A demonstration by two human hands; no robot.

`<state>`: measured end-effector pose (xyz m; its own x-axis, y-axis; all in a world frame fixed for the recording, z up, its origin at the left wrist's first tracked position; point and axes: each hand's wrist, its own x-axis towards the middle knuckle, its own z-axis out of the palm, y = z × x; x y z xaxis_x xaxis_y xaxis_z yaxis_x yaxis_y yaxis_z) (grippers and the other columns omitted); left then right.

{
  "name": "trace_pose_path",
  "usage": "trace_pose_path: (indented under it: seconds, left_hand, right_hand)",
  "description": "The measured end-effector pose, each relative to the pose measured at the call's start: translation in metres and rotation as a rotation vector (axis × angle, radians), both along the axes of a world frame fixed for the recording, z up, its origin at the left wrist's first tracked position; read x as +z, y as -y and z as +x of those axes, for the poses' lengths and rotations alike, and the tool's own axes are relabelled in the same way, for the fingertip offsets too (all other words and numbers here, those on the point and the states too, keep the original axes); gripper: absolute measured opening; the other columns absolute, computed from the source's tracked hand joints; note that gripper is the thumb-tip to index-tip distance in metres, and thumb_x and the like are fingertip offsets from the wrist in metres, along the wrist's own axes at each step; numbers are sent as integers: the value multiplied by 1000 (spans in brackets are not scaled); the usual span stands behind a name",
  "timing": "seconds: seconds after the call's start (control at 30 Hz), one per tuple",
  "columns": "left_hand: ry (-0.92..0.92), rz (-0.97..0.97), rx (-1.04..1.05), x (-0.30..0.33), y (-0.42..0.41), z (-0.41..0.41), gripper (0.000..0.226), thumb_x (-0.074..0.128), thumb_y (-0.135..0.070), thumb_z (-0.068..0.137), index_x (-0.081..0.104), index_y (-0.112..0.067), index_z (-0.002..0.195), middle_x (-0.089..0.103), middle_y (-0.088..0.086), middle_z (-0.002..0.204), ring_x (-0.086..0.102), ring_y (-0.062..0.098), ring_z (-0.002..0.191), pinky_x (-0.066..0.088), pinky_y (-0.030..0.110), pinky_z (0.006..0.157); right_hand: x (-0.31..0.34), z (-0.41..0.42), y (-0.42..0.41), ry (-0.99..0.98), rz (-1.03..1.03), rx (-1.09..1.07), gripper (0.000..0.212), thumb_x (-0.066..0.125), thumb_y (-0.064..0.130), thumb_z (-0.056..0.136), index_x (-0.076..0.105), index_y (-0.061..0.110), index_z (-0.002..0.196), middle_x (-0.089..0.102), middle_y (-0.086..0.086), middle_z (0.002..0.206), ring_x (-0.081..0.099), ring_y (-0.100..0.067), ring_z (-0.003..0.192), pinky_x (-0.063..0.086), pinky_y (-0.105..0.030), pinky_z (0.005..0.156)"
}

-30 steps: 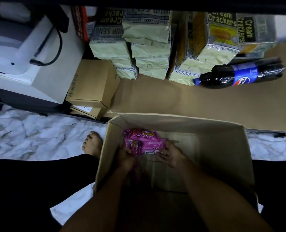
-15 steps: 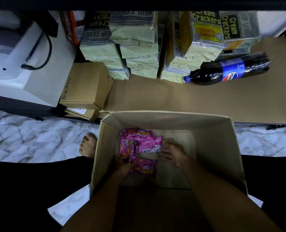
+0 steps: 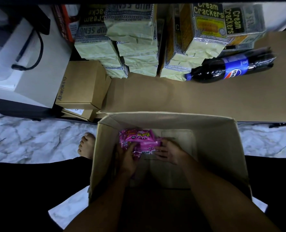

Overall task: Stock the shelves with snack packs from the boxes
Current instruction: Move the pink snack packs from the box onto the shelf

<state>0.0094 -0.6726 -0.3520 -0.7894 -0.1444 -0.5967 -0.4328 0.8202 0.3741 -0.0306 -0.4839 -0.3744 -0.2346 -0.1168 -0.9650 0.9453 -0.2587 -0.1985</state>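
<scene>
open cardboard box (image 3: 222,148) leaves room rightward; shelf liner (image 3: 172,96) lies bare before cracker packs (image 3: 138,47) and bottle (image 3: 231,67).

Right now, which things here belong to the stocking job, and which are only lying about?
Job: pink snack packs, open box, left hand, right hand, shelf.

Lying about: Pepsi bottle, cream cracker packs, closed cartons.

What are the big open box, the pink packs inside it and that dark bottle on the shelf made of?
Open box: matte brown cardboard, with a torn rim corner. Pink snack packs: likely thin plastic film, glossy and crinkled. Bottle: probably clear plastic, shiny with highlights, with a blue label.
</scene>
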Motion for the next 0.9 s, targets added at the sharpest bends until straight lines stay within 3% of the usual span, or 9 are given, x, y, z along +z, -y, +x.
trace_pose_path:
  seconds: [0.1, 0.2, 0.37, 0.53, 0.63, 0.8, 0.87, 0.9]
  left_hand:
    - [-60, 84, 228, -3, -11, 10, 65, 71, -18, 83, 46, -24, 142, 30, 20, 149, 29, 38, 138, 28, 42, 114]
    - [57, 100, 465, -13, -10, 21, 70, 73, -21, 81, 42, -17, 144, 45, 20, 142, 42, 38, 131, 33, 44, 110]
    - [130, 217, 644, -37, 5, 28, 87, 79, -15, 74, 31, -22, 147, 39, 13, 148, 40, 33, 134, 32, 50, 112]
    - [91, 186, 442, -21, 4, 23, 70, 68, -18, 87, 34, -19, 148, 48, 14, 141, 50, 32, 124, 42, 39, 103]
    - [94, 203, 330, -37, -4, 28, 56, 63, -16, 90, 43, -29, 141, 55, 14, 135, 56, 32, 118, 46, 42, 99]
    - [192, 294, 371, -67, -2, 44, 66, 70, -18, 84, 40, -27, 142, 58, 12, 132, 58, 26, 114, 48, 42, 98]
    - [239, 277, 322, -49, 2, 45, 73, 71, -20, 76, 38, -40, 138, 56, 13, 134, 58, 28, 114, 49, 45, 98]
    - [273, 258, 275, -40, 3, 44, 77, 70, -17, 76, 35, -38, 141, 53, 12, 138, 56, 29, 119, 47, 42, 101]
  right_hand:
    - [0, 0, -11, -5, 21, 63, 35, 49, 31, 100, 56, 11, 127, 65, -12, 121, 66, -26, 96, 53, -40, 82]
    - [0, 0, -10, -9, 33, 42, 28, 46, 28, 101, 57, 15, 124, 67, -9, 118, 66, -24, 89, 52, -35, 69]
    - [6, -5, 7, -38, -53, -34, 21, 42, 24, 103, 55, 19, 118, 64, -5, 119, 64, -25, 100, 52, -37, 79]
    - [6, -2, 6, 3, -104, -9, 24, 45, 33, 102, 59, 18, 114, 70, -5, 106, 67, -25, 94, 53, -38, 76]
    - [8, 3, -1, 26, -131, 50, 29, 45, 38, 100, 60, 16, 111, 71, -10, 101, 67, -26, 90, 53, -37, 73]
    - [8, 3, -1, 14, -135, 102, 37, 46, 41, 100, 51, 20, 130, 71, -9, 105, 68, -25, 91, 53, -30, 68]
    - [7, 0, 3, 3, -129, 109, 36, 46, 43, 99, 48, 23, 129, 69, -9, 106, 68, -24, 88, 54, -31, 68]
    - [8, -1, 5, -3, -116, 125, 37, 47, 44, 99, 49, 23, 128, 70, -10, 102, 69, -23, 83, 55, -31, 66]
